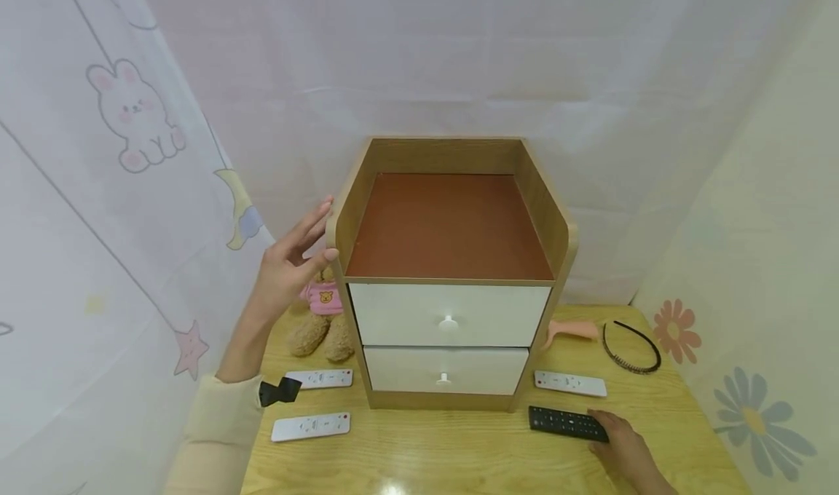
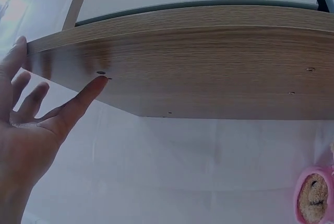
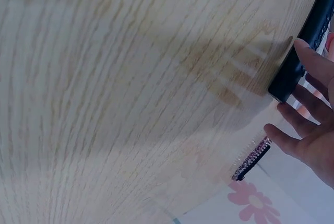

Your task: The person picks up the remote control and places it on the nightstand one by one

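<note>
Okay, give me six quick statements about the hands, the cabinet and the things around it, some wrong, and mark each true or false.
1. The right hand holds the black remote. True.
2. The upper drawer is pulled open. False: it is closed.
3. The left hand is at the cabinet's left side. True.
4. The teddy bear is right of the cabinet. False: it is on the left.
5. Three white remotes lie on the table. True.
6. The headband lies on top of the cabinet. False: it lies on the table, to the right.
</note>
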Demonstrator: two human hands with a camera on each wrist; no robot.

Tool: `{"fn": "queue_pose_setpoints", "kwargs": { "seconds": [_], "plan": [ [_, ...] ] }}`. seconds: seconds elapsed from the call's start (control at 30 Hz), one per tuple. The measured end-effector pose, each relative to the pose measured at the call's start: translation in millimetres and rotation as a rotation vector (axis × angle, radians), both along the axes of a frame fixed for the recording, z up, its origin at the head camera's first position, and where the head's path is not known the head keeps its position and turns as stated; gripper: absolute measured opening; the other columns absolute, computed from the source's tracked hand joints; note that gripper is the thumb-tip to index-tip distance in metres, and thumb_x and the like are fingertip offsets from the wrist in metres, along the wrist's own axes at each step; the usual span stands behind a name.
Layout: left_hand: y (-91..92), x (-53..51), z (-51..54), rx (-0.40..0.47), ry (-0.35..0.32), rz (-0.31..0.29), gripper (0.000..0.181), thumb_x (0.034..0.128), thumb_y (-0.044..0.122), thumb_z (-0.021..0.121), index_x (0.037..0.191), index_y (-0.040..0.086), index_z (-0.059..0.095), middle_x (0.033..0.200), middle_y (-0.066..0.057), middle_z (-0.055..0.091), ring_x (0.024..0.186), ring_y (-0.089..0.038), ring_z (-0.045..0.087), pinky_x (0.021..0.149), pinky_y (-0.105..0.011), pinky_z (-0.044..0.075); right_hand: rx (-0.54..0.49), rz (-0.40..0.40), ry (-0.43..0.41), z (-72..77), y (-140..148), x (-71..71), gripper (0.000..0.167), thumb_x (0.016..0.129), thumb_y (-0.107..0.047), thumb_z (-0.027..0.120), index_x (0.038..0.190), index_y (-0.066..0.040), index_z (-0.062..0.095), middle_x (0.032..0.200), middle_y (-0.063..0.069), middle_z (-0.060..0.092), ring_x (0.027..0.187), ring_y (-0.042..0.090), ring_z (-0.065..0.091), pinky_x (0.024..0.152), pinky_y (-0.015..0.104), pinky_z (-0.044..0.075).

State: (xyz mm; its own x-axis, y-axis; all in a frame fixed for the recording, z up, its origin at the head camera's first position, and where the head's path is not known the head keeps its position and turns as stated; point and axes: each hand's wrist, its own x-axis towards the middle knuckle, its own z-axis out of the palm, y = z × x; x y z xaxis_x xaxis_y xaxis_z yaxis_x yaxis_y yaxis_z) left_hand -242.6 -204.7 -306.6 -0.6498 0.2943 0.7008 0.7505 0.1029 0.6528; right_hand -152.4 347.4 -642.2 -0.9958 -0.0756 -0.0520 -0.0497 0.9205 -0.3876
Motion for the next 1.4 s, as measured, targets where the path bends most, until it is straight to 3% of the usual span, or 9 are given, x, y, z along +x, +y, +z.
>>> {"fn": "queue_pose_setpoints", "kwargs": {
  "seconds": [0.1, 0.3, 0.7, 1.07, 1.4],
  "plan": [
    [2.8, 1.9, 9.7, -0.037, -0.017, -0.011, 0.065, 0.0859, -0.017, 0.059, 0.145, -0.001, 0.038, 0.154, -0.013, 0.031, 0.136, -0.030, 0.038, 0.089, -0.020, 0.052, 0.002, 0.016, 0.009, -0.1, 2.4, -2.0, 0.056, 0.074, -0.010, 0.081, 0.124, 0.000, 0.059, 0.121, 0.026, 0.058, 0.110, 0.049, 0.053, 0.083, 0.061, 0.049],
    [4.0, 1.4, 16.6, -0.109, -0.049, 0.001, 0.058, 0.0862, -0.015, 0.061, 0.141, -0.003, 0.044, 0.153, -0.013, 0.034, 0.138, -0.022, 0.037, 0.109, -0.025, 0.036, -0.016, 0.047, 0.023, 0.0, 6.6, -6.9, 0.054, 0.073, -0.006, 0.080, 0.122, 0.001, 0.060, 0.119, 0.025, 0.059, 0.109, 0.048, 0.054, 0.085, 0.060, 0.049],
    [4.6, -3.8, 12.8, -0.106, -0.072, -0.031, 0.060, 0.0875, -0.012, 0.061, 0.143, 0.000, 0.042, 0.153, -0.009, 0.035, 0.140, -0.022, 0.033, 0.113, -0.031, 0.032, -0.042, 0.012, -0.064, -7.2, 9.1, -14.8, 0.051, 0.074, -0.004, 0.079, 0.122, 0.000, 0.061, 0.116, 0.019, 0.061, 0.108, 0.044, 0.055, 0.089, 0.060, 0.047],
    [-3.0, -19.3, 0.9, -0.094, -0.093, -0.058, 0.063, 0.0869, -0.011, 0.063, 0.144, 0.009, 0.046, 0.155, 0.000, 0.033, 0.142, -0.021, 0.031, 0.113, -0.033, 0.031, -0.035, 0.002, -0.064, -3.1, 7.3, -14.0, 0.046, 0.077, -0.005, 0.077, 0.119, 0.000, 0.062, 0.114, 0.018, 0.061, 0.108, 0.045, 0.054, 0.090, 0.060, 0.045],
    [-3.8, -19.1, 0.1, -0.091, -0.066, -0.073, 0.063, 0.0870, -0.010, 0.063, 0.144, 0.008, 0.044, 0.155, -0.005, 0.034, 0.142, -0.024, 0.030, 0.114, -0.033, 0.030, -0.038, 0.005, -0.040, -6.6, 9.9, -9.2, 0.046, 0.075, -0.007, 0.079, 0.118, 0.001, 0.063, 0.112, 0.016, 0.064, 0.104, 0.040, 0.059, 0.088, 0.056, 0.049]
  ]
}}
